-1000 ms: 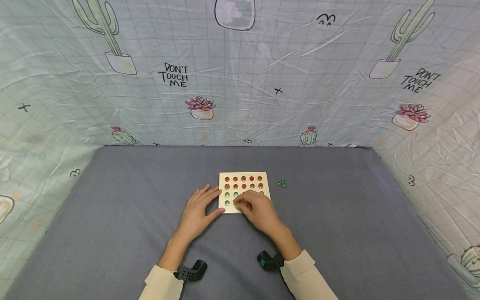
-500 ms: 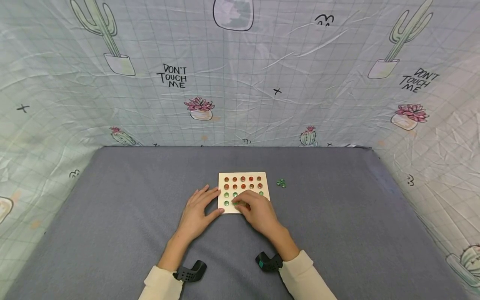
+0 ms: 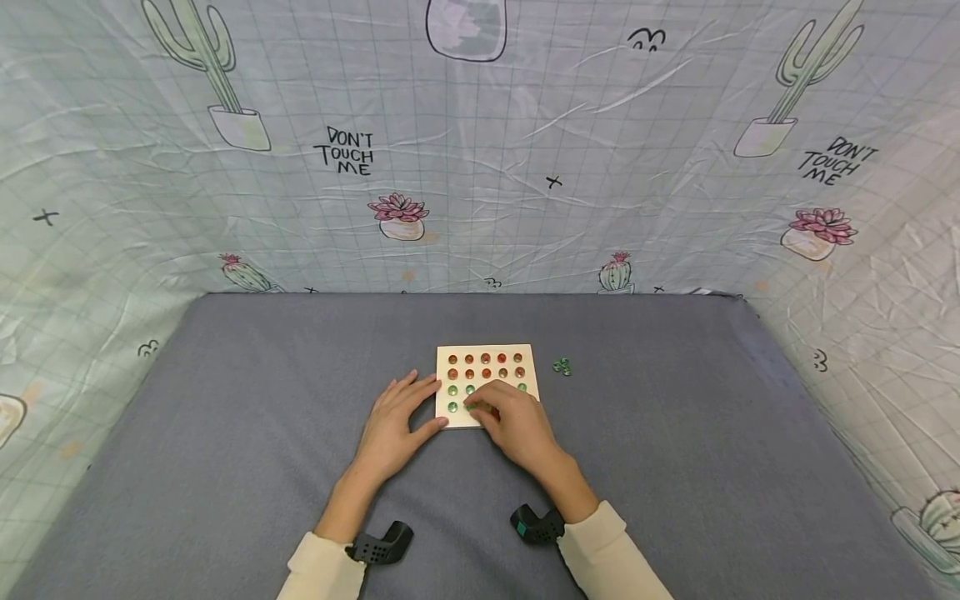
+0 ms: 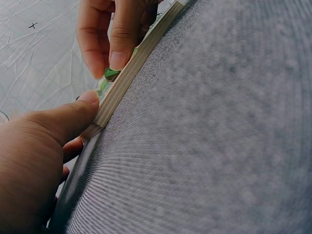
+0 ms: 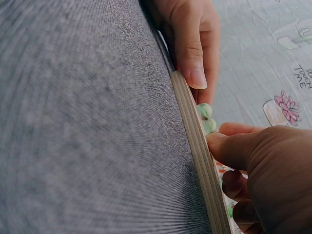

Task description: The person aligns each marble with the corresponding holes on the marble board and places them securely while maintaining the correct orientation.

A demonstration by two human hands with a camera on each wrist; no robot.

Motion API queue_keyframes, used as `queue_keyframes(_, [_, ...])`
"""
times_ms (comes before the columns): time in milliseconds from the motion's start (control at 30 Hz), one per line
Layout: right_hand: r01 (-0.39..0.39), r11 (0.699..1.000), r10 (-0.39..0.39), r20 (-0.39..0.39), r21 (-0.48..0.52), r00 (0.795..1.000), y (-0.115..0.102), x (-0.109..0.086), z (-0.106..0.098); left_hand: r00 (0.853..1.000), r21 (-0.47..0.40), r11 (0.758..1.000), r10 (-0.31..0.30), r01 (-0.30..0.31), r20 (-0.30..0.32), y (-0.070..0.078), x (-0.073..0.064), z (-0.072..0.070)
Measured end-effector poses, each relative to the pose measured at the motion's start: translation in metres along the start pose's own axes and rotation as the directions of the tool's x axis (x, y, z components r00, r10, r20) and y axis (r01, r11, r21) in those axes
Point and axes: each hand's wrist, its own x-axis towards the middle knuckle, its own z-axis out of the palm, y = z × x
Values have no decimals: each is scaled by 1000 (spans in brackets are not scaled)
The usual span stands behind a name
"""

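A pale wooden board (image 3: 461, 421) lies on the grey cloth with rows of glass marbles set in it. The two far rows hold red marbles (image 3: 486, 358); nearer ones are green marbles (image 3: 453, 390). My left hand (image 3: 390, 429) rests at the board's left side, thumb on the near corner and fingertips along the edge. Over the nearest row, my right hand (image 3: 525, 425) pinches a green marble (image 4: 111, 74) between thumb and finger, right at the board's surface. That hand hides part of the two green rows in the head view.
Several loose green marbles (image 3: 562, 367) lie on the grey cloth (image 3: 675, 433) just right of the board. A patterned fabric backdrop (image 3: 480, 167) rises behind the table and along both sides. Each wrist wears a black camera mount (image 3: 382, 543).
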Motion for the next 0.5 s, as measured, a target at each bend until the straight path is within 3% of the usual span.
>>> queue_keyframes(500, [23, 1000, -23, -10, -2, 1000, 0, -1, -4, 1000, -3, 1000, 4, -4, -16, 2, -2, 2])
